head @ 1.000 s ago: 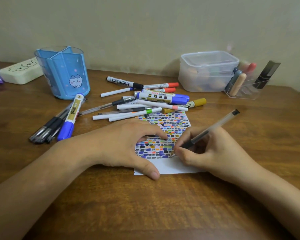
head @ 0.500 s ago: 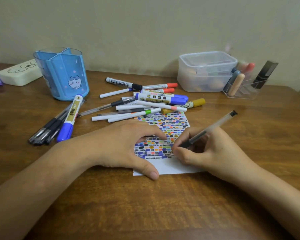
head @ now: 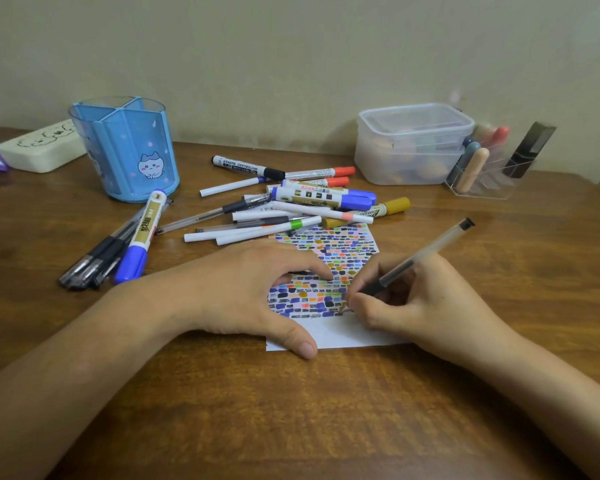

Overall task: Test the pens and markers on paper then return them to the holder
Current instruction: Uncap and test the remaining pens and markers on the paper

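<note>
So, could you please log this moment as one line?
right hand writing with gel pen | left hand pressing paper | blue holder empty

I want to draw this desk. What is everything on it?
holder: one, blue, back left, upright.
case: one, cream, far left.
dark pens: a bunch, count unclear, front of holder.
blue marker: one, on the dark pens.
pile: many pens and markers, mixed colours, middle.
paper: one, white, colour patches, under both hands.
tub: one, clear, back right.
organiser: one, clear, right of tub.
table: brown wood.
left hand: flat on paper.
right hand: holds clear pen, tip on paper.
</note>
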The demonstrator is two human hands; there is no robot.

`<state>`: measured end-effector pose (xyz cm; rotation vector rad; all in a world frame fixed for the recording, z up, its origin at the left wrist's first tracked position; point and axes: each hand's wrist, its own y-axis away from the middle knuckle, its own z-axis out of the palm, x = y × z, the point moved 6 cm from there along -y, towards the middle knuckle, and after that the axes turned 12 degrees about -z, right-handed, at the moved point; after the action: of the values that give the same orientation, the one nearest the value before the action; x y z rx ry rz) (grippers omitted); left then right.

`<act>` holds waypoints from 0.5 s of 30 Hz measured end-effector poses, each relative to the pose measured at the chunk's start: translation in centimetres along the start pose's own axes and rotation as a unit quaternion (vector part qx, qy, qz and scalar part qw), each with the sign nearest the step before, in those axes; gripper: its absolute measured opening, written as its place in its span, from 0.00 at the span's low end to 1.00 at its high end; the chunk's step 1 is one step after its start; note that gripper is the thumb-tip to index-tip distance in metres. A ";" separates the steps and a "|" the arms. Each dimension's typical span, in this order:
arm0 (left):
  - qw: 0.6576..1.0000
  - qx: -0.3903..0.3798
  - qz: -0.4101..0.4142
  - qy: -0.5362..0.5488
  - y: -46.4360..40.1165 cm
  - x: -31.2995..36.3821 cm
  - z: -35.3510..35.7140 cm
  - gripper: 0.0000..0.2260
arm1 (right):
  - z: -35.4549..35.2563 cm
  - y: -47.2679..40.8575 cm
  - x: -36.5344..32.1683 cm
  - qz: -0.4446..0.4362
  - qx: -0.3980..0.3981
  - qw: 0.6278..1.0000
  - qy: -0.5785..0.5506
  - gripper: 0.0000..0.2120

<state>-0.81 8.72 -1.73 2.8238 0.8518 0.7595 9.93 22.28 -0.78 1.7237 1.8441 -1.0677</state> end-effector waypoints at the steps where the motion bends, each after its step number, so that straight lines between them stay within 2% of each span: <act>1: 1.000 0.000 -0.001 -0.002 0.0 0.0 0.0 0.38 | 0.1 0.0 -0.1 -0.003 -0.004 1.000 -0.003 0.04; 15: 1.000 -0.001 -0.003 -0.007 -0.1 -0.1 0.0 0.39 | 0.0 0.0 0.0 -0.001 -0.001 1.000 -0.002 0.05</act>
<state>-0.89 8.72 -1.81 2.8210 0.8565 0.7378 9.90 22.25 -0.74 1.7184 1.8446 -1.0684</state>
